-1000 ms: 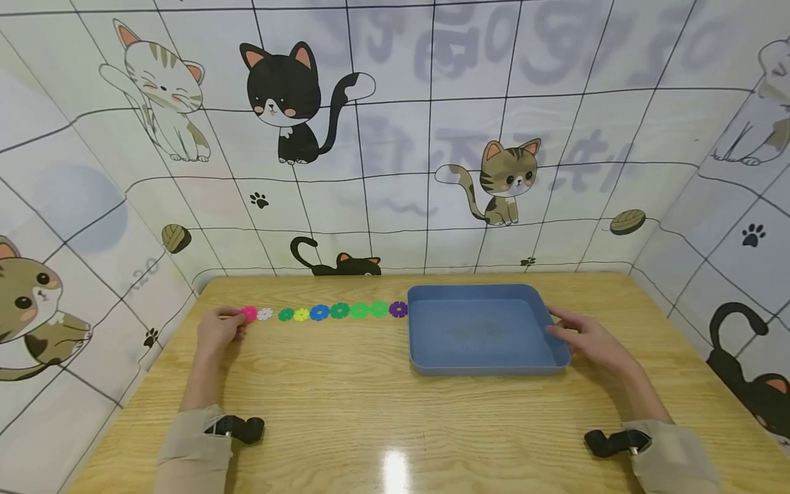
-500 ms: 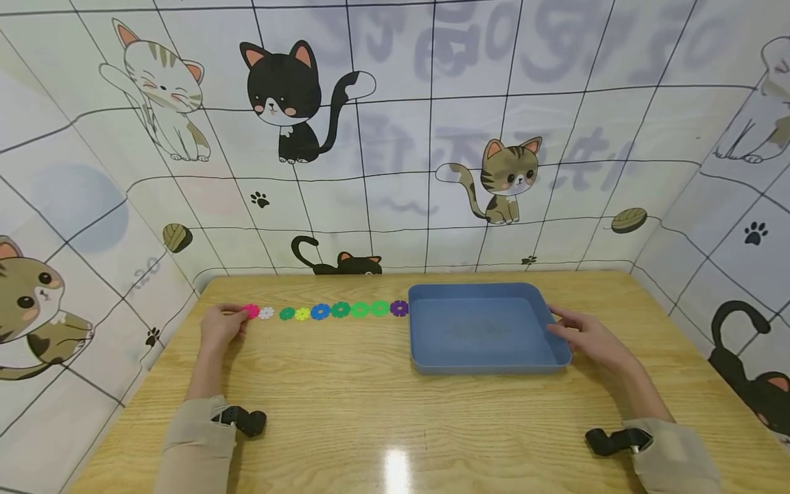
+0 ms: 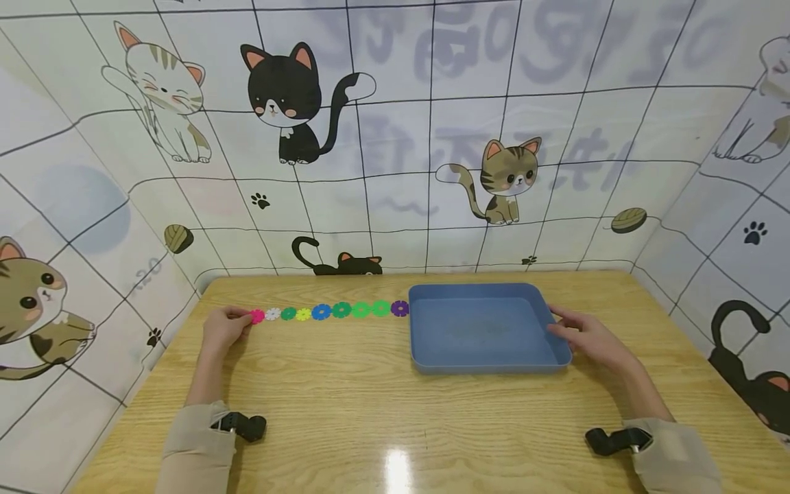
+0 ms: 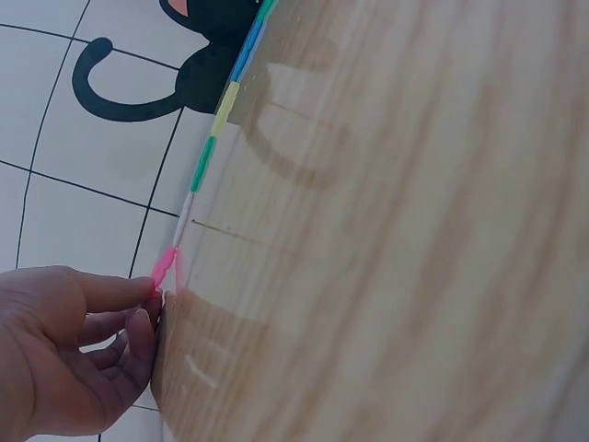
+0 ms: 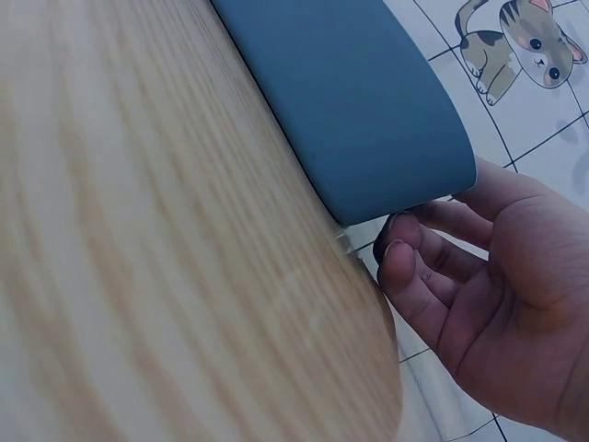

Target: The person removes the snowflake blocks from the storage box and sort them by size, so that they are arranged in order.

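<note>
A straight row of flower-shaped plastic building discs lies flat on the table, running left from the tray. My left hand (image 3: 223, 331) pinches the pink disc (image 3: 257, 316) at the row's left end with its fingertips. Beside that disc are the white disc (image 3: 273, 313), a dark green disc (image 3: 289, 313) and a yellow disc (image 3: 304, 314). A purple disc (image 3: 400, 308) ends the row against the blue tray (image 3: 487, 367). With its fingers at the rim, my right hand (image 3: 591, 342) holds the tray's right side; the right wrist view (image 5: 515, 304) hides one fingertip behind the tray wall.
The wooden table (image 3: 345, 425) spreads out in front of the row. A cat-patterned cloth (image 3: 395, 206) rises behind the table and at both sides. Black wrist cameras are strapped at both sleeves.
My left hand has moved slightly right with the pink disc, and the white disc has shifted right too. The gap before the dark green disc has closed. The right hand and tray stay put.
</note>
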`<state>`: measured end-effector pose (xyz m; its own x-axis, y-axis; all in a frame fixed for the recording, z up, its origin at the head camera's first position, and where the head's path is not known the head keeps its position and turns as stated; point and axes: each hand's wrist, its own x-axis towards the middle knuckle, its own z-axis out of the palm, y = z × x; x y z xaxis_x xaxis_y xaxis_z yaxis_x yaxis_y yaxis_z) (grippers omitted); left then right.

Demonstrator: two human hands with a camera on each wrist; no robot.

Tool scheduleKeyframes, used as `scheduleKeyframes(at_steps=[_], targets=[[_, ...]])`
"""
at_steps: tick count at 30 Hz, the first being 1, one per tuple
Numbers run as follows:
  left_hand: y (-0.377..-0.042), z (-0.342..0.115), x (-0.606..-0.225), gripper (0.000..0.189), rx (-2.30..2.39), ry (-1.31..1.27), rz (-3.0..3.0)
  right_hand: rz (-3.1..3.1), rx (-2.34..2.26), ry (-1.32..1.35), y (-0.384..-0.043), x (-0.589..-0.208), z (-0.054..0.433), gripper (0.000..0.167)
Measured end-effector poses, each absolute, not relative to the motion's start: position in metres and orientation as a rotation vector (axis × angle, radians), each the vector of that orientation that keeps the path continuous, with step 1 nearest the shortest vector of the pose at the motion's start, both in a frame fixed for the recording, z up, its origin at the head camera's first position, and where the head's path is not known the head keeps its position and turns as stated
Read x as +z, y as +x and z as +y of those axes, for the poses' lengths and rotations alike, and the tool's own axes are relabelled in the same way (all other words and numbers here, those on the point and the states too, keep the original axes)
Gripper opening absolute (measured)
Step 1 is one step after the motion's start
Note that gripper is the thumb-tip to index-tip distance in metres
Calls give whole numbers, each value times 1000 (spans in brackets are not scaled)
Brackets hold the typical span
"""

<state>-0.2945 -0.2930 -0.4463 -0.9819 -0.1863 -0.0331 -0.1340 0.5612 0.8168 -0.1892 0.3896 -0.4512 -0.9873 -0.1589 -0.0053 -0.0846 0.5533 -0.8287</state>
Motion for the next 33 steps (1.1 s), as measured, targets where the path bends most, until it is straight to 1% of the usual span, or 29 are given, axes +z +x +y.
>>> scheduleKeyframes(at_steps=[13, 21, 26, 33], targets=[[-293, -295, -446, 32, -1382, 308, -2761, 2699, -1420, -194, -188, -448, 387, 65], [-289, -296, -442, 36, -1393, 339, -2781, 2701, -1411, -186, -189, -447, 385, 65], [-288, -295, -442, 39, -1495, 354, -2753, 2698, -1401, -175, -190, -447, 387, 67], [-285, -288, -437, 44, -1526, 305, -2754, 2720, -1367, -124, -187, -442, 386, 66]])
